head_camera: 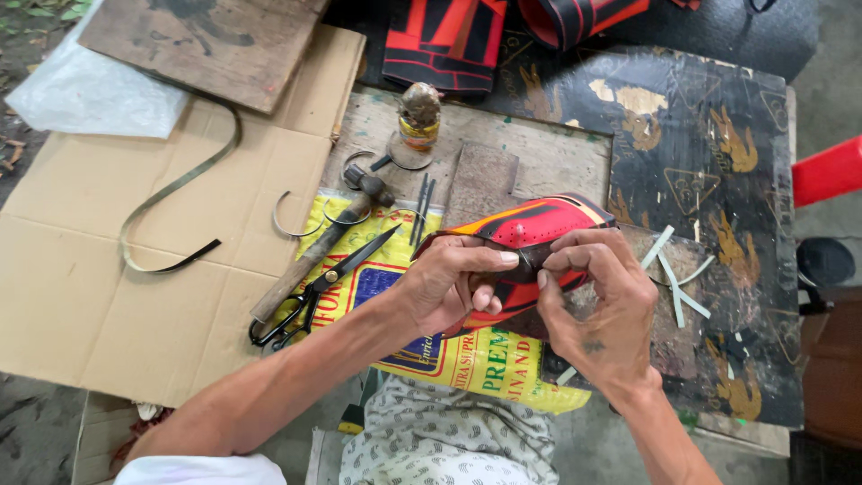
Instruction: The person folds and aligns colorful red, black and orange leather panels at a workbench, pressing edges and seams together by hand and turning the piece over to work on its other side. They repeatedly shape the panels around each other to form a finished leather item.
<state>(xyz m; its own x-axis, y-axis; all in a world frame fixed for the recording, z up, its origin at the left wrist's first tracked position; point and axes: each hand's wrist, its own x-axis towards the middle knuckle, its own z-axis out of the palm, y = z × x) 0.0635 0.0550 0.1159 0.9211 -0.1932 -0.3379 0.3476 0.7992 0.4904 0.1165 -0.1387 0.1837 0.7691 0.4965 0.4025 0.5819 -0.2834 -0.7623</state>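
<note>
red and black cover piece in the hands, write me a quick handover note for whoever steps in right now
Left hand: pinches the near edge of the red and black cover piece from the left.
Right hand: fingertips pinch the same edge from the right, working a small spot between both thumbs.
Things: the piece is held above a yellow printed sack. Black scissors and a wooden-handled hammer lie to the left on the sack and cardboard. Pale cut strips lie to the right.
Done: strips are cut and lying loose.
Left: the edge is in hand, unfinished; what holds it cannot be seen.
</note>
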